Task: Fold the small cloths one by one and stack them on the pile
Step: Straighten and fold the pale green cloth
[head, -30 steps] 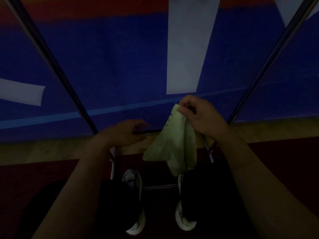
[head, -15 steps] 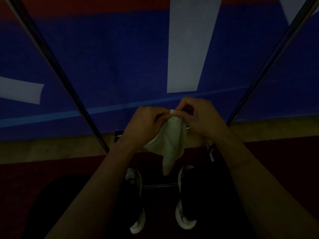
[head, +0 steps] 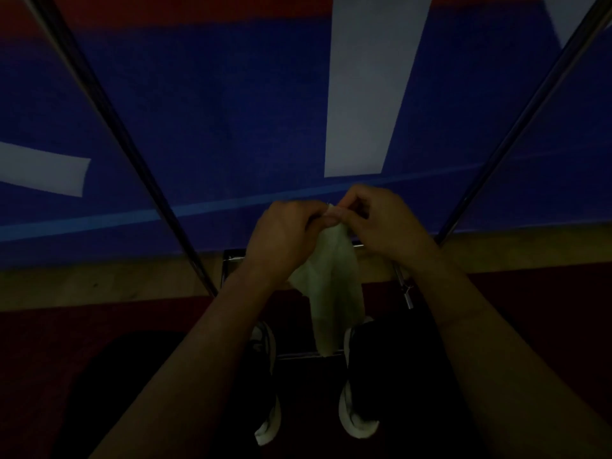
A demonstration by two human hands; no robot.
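Pale green soft cloth (head: 331, 286) | limp, light | left hand (head: 284, 233) and right hand (head: 384, 223) pinching its top edge | take the corners.

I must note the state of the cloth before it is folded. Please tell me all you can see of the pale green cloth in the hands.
The small pale green cloth looks thin, soft and limp. Both hands, left hand and right hand, pinch its top edge close together. It hangs down in the air, creased lengthwise, narrowing to a point above the shoes. Nothing else touches it. The dim light hides any pattern.
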